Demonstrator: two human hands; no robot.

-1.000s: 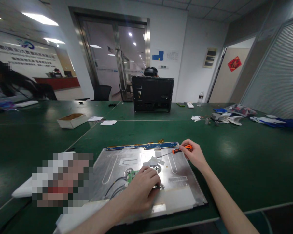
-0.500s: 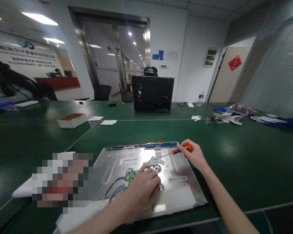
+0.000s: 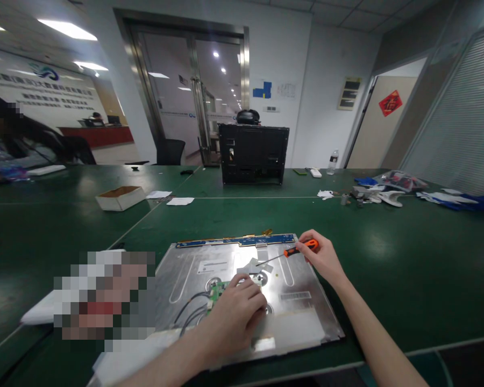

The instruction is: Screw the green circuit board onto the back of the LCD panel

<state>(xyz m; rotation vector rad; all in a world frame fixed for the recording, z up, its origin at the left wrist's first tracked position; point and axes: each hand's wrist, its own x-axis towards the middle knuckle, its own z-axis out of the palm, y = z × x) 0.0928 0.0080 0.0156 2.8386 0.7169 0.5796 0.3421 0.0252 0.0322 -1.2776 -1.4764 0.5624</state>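
Observation:
A bare metal display panel (image 3: 179,269) lies flat in front of me, with a blue circuit strip (image 3: 274,239) along its far edge. My right hand (image 3: 320,255) grips a screwdriver (image 3: 302,248) with an orange and black handle. The thin shaft points left and down, its tip at a piece of silver tape (image 3: 250,266) on the panel. Bent fingers of my left hand (image 3: 242,306) close over a small green circuit board (image 3: 218,291); its right part and my thumb are hidden. Black cables (image 3: 187,307) curve from the board's left end.
Left of the panel lies a white wrapped item (image 3: 40,309), partly blurred out. A shallow open box (image 3: 121,199) and papers (image 3: 180,201) are farther back. A black monitor housing (image 3: 254,156) stands at the far side. Gloves (image 3: 391,198), a bottle (image 3: 333,161) and bags are at the right.
Almost nothing differs. The whole view has shifted very slightly; both hands and the screwdriver keep their places on the panel.

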